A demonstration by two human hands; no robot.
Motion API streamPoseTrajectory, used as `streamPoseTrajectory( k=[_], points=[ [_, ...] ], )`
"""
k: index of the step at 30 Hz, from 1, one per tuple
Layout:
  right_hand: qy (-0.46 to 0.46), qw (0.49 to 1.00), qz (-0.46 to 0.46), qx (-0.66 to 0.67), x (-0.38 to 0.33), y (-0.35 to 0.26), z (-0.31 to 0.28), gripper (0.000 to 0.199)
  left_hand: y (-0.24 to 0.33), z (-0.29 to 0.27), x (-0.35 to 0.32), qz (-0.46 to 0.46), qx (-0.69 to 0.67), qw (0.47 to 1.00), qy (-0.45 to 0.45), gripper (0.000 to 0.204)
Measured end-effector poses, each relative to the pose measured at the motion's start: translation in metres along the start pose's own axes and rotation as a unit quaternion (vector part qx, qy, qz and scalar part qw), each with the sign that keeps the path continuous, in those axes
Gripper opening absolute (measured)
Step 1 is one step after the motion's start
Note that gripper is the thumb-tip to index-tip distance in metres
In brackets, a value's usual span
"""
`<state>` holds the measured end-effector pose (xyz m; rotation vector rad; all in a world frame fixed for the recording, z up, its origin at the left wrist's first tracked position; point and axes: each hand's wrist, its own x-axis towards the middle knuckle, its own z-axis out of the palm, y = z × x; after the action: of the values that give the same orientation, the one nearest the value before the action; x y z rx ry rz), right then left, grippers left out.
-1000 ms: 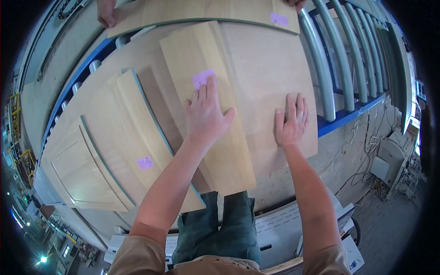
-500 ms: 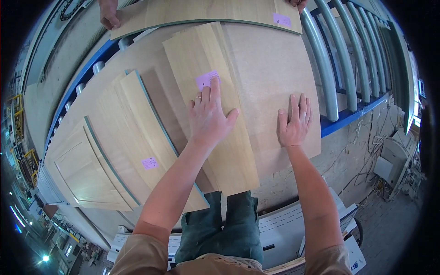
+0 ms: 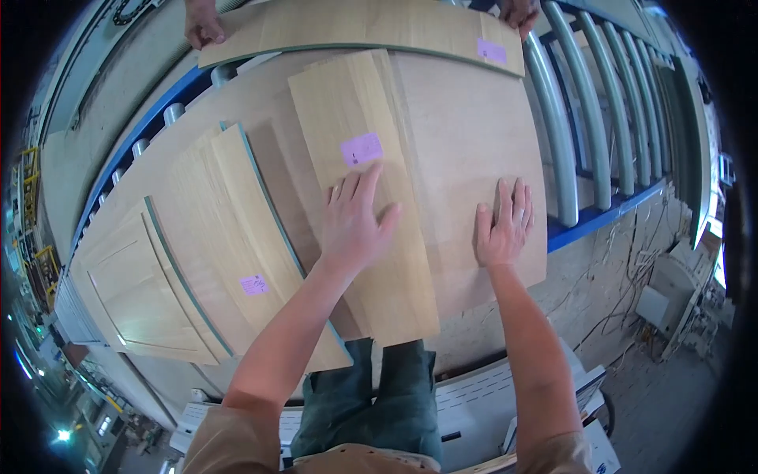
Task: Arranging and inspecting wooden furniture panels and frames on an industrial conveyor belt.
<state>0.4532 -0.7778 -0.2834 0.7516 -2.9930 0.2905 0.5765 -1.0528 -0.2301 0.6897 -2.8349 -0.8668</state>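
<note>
My left hand (image 3: 355,221) rests with spread fingers on a long pale wooden panel (image 3: 395,261), its fingertips just below a pink label (image 3: 362,148). No grip shows; the palm is over the panel's surface. To the right, my right hand (image 3: 505,225) lies flat, fingers spread, on a large brown sheet (image 3: 466,134) under the panels. Left of my left hand lie another long wooden panel (image 3: 229,213) with a green edge and a pink label, and a framed door-like panel (image 3: 150,284). Both my hands hold nothing.
Across the far side, another person's left-side hand (image 3: 204,24) and right-side hand (image 3: 519,14) hold a long panel (image 3: 355,28) with a pink label. Grey rollers (image 3: 557,118) on a blue frame (image 3: 608,213) extend to the right. A cabled white machine (image 3: 671,284) stands further right.
My left hand has drawn back toward me, off the pink label, which now shows whole. My right hand stays flat on the sheet. The whole view has shifted slightly.
</note>
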Motion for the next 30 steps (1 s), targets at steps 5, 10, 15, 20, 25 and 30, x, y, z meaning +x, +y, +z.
streamPoseTrajectory(
  k=[5, 10, 15, 20, 25, 30],
  points=[
    [-0.010, 1.000, 0.011, -0.008, 0.000, 0.001, -0.007, 0.064, -0.027, -0.037, -0.058, 0.025, -0.003, 0.997, 0.071, 0.057],
    [-0.010, 1.000, 0.010, 0.001, 0.003, 0.000, -0.008, 0.064, -0.076, -0.067, -0.130, -0.056, 0.091, 0.991, 0.080, 0.070],
    [-0.004, 1.000, 0.004, 0.006, 0.006, -0.001, -0.005, 0.064, -0.103, -0.052, -0.156, -0.093, 0.174, 0.979, 0.054, 0.079],
    [-0.006, 1.000, 0.013, -0.007, 0.002, 0.001, -0.008, 0.066, -0.104, -0.048, -0.159, -0.095, 0.172, 0.979, 0.045, 0.077],
    [-0.013, 1.000, 0.013, -0.003, 0.002, -0.003, -0.007, 0.066, -0.107, -0.048, -0.161, -0.096, 0.183, 0.977, 0.051, 0.077],
    [-0.030, 0.999, 0.015, -0.007, -0.002, 0.000, -0.008, 0.067, -0.104, -0.048, -0.162, -0.093, 0.177, 0.979, 0.042, 0.077]
  ],
)
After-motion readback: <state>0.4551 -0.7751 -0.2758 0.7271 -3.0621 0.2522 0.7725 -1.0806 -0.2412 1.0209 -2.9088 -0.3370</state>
